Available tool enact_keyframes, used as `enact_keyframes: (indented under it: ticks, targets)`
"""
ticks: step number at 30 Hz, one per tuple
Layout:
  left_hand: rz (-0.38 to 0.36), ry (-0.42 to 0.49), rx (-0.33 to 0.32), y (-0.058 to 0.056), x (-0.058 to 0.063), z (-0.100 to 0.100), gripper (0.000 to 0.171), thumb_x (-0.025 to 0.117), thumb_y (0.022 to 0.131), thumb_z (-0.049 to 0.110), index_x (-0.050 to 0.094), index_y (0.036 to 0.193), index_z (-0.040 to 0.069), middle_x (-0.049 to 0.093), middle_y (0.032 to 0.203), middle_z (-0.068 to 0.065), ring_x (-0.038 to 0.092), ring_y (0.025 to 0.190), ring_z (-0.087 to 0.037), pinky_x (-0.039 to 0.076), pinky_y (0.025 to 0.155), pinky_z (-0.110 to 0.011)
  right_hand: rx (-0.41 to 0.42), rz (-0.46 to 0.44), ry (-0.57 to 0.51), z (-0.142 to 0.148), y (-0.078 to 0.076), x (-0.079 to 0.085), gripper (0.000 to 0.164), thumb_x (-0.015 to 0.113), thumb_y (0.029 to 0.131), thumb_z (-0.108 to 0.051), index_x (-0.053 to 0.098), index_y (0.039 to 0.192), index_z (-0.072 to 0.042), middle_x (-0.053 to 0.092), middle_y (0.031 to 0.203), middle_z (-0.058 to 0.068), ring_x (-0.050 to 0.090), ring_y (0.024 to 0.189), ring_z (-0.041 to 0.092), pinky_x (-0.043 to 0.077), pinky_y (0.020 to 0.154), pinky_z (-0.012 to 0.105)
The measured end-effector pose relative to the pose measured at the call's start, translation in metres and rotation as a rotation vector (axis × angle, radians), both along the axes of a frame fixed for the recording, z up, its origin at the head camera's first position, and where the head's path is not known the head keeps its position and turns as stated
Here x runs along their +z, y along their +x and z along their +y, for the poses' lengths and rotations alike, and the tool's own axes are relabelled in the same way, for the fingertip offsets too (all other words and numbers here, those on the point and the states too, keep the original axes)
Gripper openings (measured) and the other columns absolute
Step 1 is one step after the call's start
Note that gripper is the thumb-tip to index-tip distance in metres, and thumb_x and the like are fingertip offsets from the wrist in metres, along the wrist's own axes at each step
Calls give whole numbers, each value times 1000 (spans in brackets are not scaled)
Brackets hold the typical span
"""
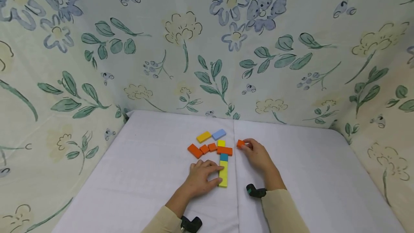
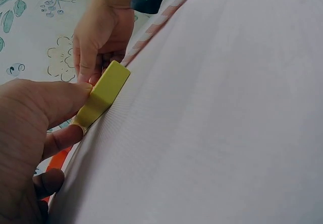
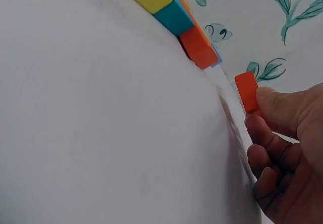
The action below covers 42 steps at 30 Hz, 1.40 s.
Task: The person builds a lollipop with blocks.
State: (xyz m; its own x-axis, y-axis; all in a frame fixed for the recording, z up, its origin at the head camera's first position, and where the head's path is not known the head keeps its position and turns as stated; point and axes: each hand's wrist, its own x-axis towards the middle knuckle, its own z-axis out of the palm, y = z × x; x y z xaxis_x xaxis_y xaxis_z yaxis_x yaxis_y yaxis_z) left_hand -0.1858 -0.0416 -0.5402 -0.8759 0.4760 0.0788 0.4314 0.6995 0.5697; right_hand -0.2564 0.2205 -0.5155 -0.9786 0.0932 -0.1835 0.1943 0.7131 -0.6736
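My left hand rests beside the long yellow block, with thumb and index fingertips touching its left side. Above that block, in a column, come a teal block, an orange-red block lying crosswise and a small yellow block. To the right of the column, my right hand pinches a small orange-red block between thumb and fingers. It stands apart from the crosswise block. In the left wrist view, the long yellow block lies against the thumb and a finger.
Left of the column, two small orange-red blocks and a longer orange-red block form a slanting row. Behind them lie an amber block and a light blue block. A white cloth covers the table; floral fabric stands behind.
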Motion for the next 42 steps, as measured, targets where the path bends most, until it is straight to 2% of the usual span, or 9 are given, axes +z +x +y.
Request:
enact_keyframes:
  ticks: [6,12,19,24,38,42]
  targets:
    - [5,-5,-2,0,0,0,41,65,96,50,64,136,41,62,125,11,47,104,-11,28,84,-34,77,-9,-8,-22,-14,3,42,61,101,-43,60,137,-21,64,127,11,57,110,29,50,103,52]
    - [2,4,-4,0,0,-1,41,66,95,49,65,135,40,63,124,11,47,104,-12,28,83,-34,105,-55,-20,-36,-22,5,40,61,103,-36,60,138,-18,64,126,12,57,109,29,50,103,51]
    - [-10,-12,-1,0,2,1,42,65,95,50,64,136,41,62,125,11,47,105,-12,28,83,-34,107,-50,-4,-36,-22,5,37,60,103,-34,60,137,-19,64,119,10,57,104,26,52,97,46]
    - [-11,-19,4,0,1,1,42,66,95,50,64,136,41,62,126,11,47,105,-12,29,84,-34,105,-39,9,-36,-22,3,35,58,104,-37,62,136,-23,64,127,12,58,109,29,49,101,52]
    - [-9,-13,6,-1,1,0,41,67,95,48,65,136,40,63,125,10,48,103,-12,28,83,-34,110,-33,-7,-35,-22,-1,31,58,104,-31,65,131,-19,65,126,10,57,111,29,48,104,52]
    - [-13,-6,3,-1,1,0,42,68,95,48,65,135,40,63,125,10,48,103,-12,28,83,-34,107,-32,-6,-35,-22,0,31,58,103,-33,65,131,-20,65,123,10,57,109,28,49,101,50]
